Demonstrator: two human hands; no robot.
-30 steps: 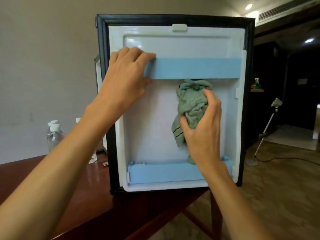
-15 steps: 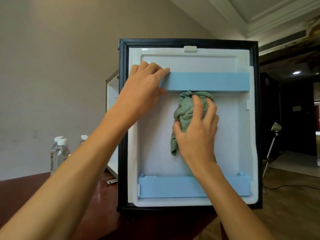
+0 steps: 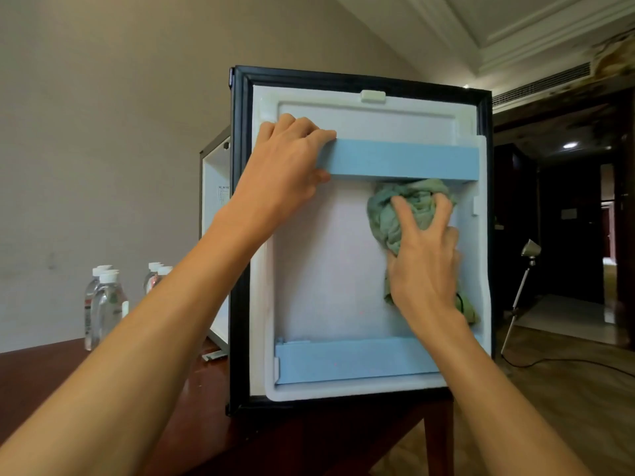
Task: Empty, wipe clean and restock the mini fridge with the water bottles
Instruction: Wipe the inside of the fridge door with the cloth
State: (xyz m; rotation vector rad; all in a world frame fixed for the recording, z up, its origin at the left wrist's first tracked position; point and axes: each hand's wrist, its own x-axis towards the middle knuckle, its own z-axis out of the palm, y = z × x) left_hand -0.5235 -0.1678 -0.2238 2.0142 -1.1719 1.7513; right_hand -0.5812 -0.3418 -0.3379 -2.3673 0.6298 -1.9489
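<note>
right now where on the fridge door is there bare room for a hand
Bare: left and middle of the white plastic door liner, between upper blue rail and lower blue rail. Crowded: right side, right hand holding the crumpled green cloth; left hand grips the upper rail.

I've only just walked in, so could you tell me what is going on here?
A person is cleaning the open fridge door. The left hand grips the upper blue rail, while the right hand holds a bunched green cloth against the white liner just below. Water bottles stand on the table, not yet restocked.
</note>
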